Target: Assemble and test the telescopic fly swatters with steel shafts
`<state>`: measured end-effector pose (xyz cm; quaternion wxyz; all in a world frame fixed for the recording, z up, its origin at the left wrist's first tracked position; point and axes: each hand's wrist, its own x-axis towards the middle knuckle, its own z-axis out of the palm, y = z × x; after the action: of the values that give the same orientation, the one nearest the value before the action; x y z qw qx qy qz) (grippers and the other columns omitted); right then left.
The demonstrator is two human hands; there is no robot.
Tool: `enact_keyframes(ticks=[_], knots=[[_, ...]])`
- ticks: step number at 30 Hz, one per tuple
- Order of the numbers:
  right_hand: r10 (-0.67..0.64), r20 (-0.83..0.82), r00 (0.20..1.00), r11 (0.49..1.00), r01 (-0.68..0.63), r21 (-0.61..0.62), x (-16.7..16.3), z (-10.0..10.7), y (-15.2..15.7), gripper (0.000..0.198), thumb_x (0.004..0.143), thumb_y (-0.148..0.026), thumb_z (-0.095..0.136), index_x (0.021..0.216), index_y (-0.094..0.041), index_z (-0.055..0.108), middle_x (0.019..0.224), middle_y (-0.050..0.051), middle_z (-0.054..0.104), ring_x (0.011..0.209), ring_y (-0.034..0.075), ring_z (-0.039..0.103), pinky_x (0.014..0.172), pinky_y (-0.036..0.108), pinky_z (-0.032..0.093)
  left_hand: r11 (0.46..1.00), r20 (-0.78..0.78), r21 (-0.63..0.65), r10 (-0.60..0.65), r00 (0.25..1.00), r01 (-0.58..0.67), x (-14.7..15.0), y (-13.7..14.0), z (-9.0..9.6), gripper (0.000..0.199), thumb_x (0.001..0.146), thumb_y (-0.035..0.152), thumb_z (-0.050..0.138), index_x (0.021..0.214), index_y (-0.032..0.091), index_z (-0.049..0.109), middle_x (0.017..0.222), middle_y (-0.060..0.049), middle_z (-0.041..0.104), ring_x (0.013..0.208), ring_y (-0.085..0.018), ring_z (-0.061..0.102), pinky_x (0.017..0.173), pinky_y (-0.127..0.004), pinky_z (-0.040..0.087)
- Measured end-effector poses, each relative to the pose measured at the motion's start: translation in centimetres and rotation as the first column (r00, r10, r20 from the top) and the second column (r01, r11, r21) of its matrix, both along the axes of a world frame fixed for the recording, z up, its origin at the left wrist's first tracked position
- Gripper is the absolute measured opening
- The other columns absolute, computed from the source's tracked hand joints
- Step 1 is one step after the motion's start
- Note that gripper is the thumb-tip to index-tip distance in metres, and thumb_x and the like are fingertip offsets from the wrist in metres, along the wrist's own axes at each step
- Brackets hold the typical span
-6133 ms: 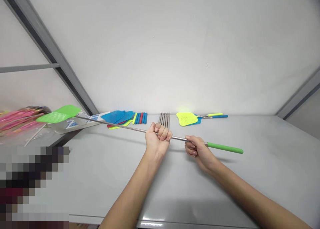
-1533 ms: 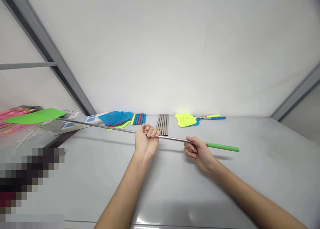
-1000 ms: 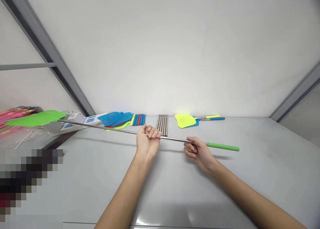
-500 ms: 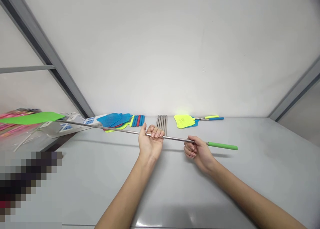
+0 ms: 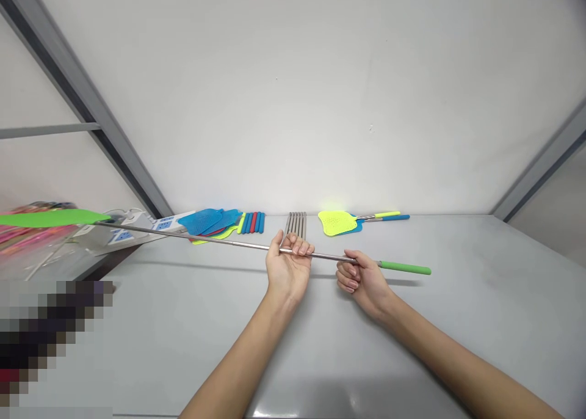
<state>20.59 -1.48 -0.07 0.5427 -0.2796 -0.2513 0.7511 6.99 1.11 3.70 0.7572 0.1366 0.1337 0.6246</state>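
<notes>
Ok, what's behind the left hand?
Metal tubes lie side by side on the table behind the left hand, far ends showing. The hand covers most of their near ends; anything else there can't be seen.

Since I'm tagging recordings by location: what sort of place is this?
Probably a workshop bench, judging by the row of grips, metal tubes and power strip.

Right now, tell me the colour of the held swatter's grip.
The held swatter's grip is green, best seen in the head view.
</notes>
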Motion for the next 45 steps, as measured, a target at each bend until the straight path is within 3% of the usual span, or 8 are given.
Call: enact_keyframes(ticks=[45], knots=[[0.019,-0.01,1.0,1.0,-0.02,-0.02,-0.26,-0.64,-0.25,0.041,0.075,-0.03,0.042,0.038,-0.017,0.032,0.037,-0.007,0.021,0.032,0.005,0.021,0.036,0.022,0.018,0.999,-0.02,-0.021,-0.025,0.999,0.025,0.73,-0.14,-0.58,0.024,0.078,0.02,0.039,0.055,0.016,0.038,0.045,0.005,0.026,0.042,-0.007,0.03,0.048,-0.021,0.029]])
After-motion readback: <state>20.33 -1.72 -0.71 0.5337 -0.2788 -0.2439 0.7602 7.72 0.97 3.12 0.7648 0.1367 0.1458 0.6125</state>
